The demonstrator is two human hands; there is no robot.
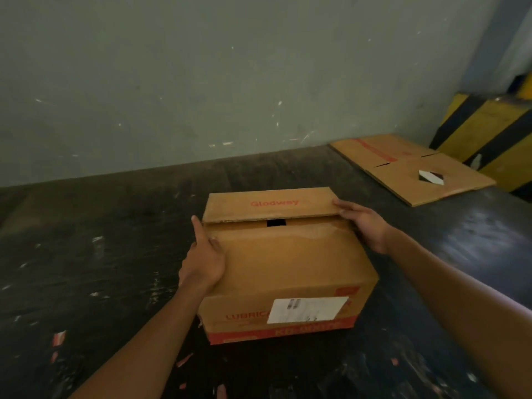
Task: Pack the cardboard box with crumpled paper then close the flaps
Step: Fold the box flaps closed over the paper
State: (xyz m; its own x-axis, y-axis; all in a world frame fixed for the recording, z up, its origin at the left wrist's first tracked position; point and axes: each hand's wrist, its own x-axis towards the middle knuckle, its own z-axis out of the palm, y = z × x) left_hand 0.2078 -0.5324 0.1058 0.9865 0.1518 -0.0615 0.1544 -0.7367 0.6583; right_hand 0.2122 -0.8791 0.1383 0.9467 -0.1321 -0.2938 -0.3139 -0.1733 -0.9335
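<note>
- Dim, greenish light is being cast over the whole scene; no lamp is being shown.
- A faint sheen is being reflected off the dark floor (475,226) at right.
- Straight edges are being bowed toward the borders by the wide-angle lens.
- Fine detail is being softened throughout by slight blur.

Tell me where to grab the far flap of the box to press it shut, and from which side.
Take the far flap by its free near edge at both end corners, coming from the box's two sides. That edge sits slightly raised over the near flap, leaving a gap for the fingers.
</note>
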